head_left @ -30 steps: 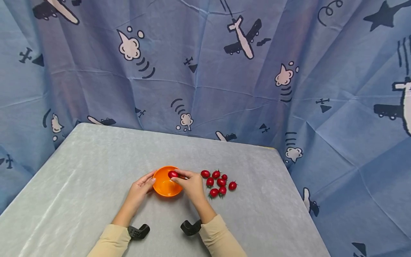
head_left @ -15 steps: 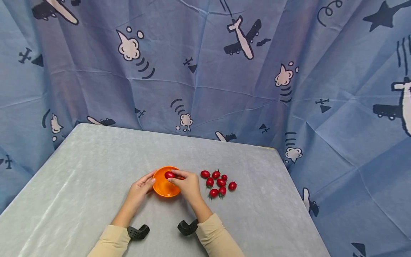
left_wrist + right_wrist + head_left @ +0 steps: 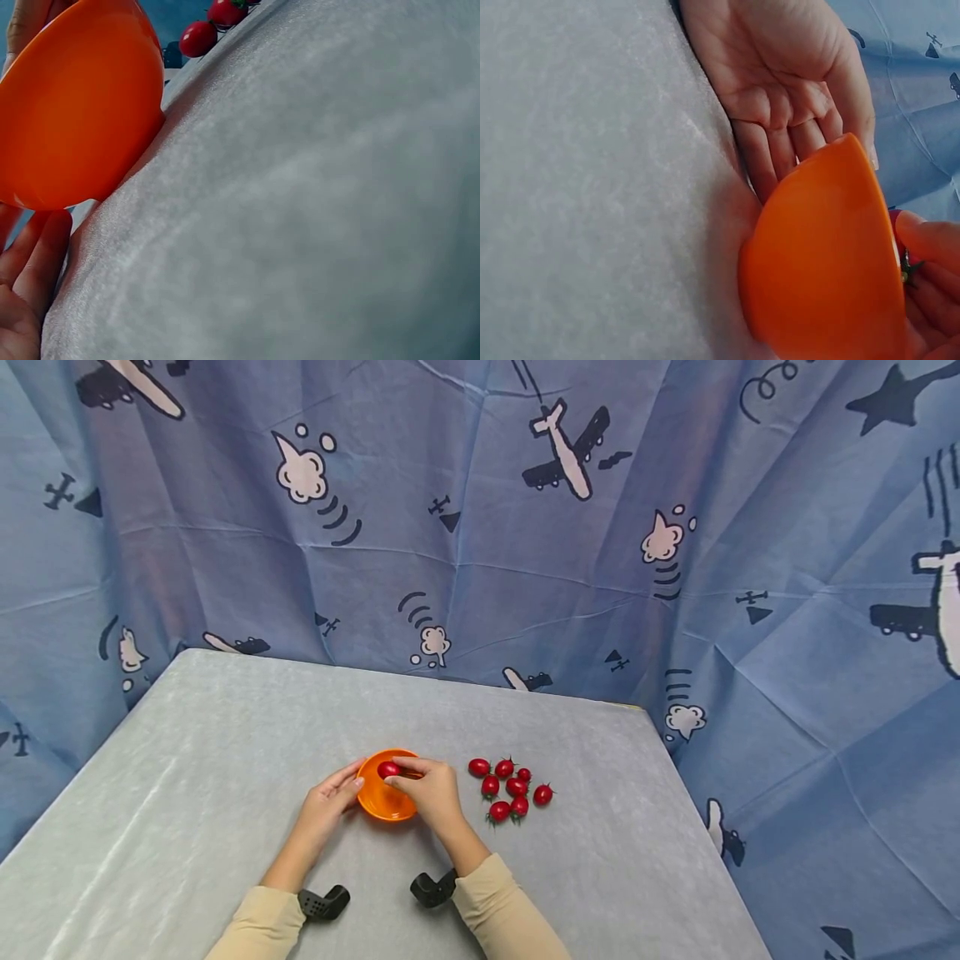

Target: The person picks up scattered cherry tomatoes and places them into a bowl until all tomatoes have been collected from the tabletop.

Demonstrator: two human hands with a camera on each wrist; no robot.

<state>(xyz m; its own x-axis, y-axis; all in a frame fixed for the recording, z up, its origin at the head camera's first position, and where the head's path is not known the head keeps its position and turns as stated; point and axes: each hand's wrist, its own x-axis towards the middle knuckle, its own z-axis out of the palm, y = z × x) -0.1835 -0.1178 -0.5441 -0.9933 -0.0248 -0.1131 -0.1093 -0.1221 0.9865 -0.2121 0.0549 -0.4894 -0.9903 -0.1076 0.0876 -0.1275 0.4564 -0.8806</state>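
An orange bowl (image 3: 390, 808) stands on the pale tabletop in front of me. My left hand (image 3: 324, 806) holds its left side, thumb at the rim and fingers against the outer wall (image 3: 821, 255). Over the bowl's opening, my right hand (image 3: 437, 795) pinches a red cherry tomato (image 3: 388, 769) between thumb and fingers. A bit of its green stem (image 3: 908, 268) shows past the rim in the right wrist view. To the right of the right hand lie several loose cherry tomatoes (image 3: 516, 786), most with green stems.
The table (image 3: 247, 718) has a pale grey-white cover. Behind it hangs a blue curtain (image 3: 495, 585) printed with planes and clouds. Each wrist wears a black camera mount, the left one (image 3: 326, 902) and the right one (image 3: 433, 888) both above the table's near part.
My right hand has moved slightly left with the pinched tomato, farther over the bowl. The left hand, the bowl and the loose tomatoes have stayed about where they were.
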